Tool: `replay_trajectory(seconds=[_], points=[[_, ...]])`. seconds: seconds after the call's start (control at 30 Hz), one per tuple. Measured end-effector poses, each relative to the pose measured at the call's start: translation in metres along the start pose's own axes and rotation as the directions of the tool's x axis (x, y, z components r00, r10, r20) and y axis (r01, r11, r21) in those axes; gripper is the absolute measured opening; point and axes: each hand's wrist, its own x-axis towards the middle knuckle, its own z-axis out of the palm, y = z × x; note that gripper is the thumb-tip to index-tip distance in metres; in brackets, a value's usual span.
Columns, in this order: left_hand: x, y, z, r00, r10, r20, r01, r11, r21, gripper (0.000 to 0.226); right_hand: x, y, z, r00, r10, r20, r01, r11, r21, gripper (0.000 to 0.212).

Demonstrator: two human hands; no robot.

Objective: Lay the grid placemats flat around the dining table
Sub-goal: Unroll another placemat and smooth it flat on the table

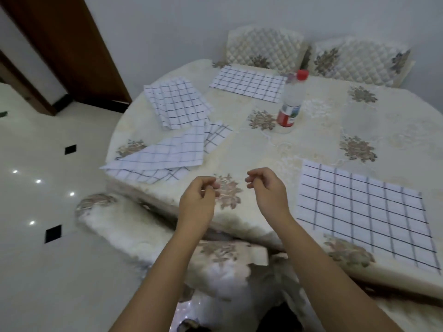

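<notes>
placemats in grid cloth sit around the dining table (311, 144): one flat placemat (362, 212) at 4 o'clock, another flat one (248, 83) at 12, a stack (177, 104) at 10 and a folded, crumpled placemat (163, 159) at 9. the left hand (199, 200) and right hand (268, 188) hover over the near edge, fingers loosely curled, holding nothing. judging by this, a placing step has ended; next likely calls for reaching to 9 and spreading that cloth flat, clear of the bottle (291, 101).
</notes>
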Motion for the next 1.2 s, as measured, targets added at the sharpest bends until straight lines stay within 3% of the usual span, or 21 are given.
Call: replay_trajectory(seconds=[0.27,0.4,0.57,0.73,0.93,1.03,1.1,1.2], points=[[0.039,-0.035,-0.103,0.995,-0.076,-0.069,0.076,0.997,-0.015,0.03,0.0,-0.006,0.115,0.981,0.14,0.135,-0.134,0.989,-0.057,0.025],[0.065,-0.043,-0.106,0.987,-0.136,-0.084,0.136,0.991,-0.011,0.031,0.03,0.008,0.137,0.942,0.211,0.261,-0.156,0.964,-0.218,0.022],[0.096,-0.046,-0.094,0.976,-0.183,-0.115,0.189,0.981,0.037,0.029,0.076,0.022,0.151,0.867,0.327,0.376,-0.17,0.903,-0.393,0.04],[0.114,-0.05,-0.081,0.97,-0.227,-0.089,0.236,0.966,0.105,0.018,0.102,0.034,0.16,0.802,0.415,0.429,-0.255,0.888,-0.383,0.058],[0.112,-0.062,-0.075,0.956,-0.285,-0.074,0.293,0.944,0.15,0.018,0.119,0.033,0.16,0.815,0.414,0.404,-0.253,0.883,-0.395,0.055],[0.122,-0.059,-0.075,0.971,-0.236,-0.03,0.234,0.926,0.295,0.022,0.118,0.023,0.147,0.847,0.358,0.392,-0.187,0.892,-0.41,0.053],[0.132,-0.052,-0.076,0.994,-0.106,0.018,0.087,0.886,0.455,0.033,0.118,0.013,0.134,0.883,0.308,0.355,-0.151,0.9,-0.408,0.051],[0.148,-0.043,-0.074,0.974,0.09,0.207,-0.212,0.671,0.71,0.056,0.118,-0.008,0.113,0.942,0.221,0.254,-0.104,0.908,-0.406,0.043]])
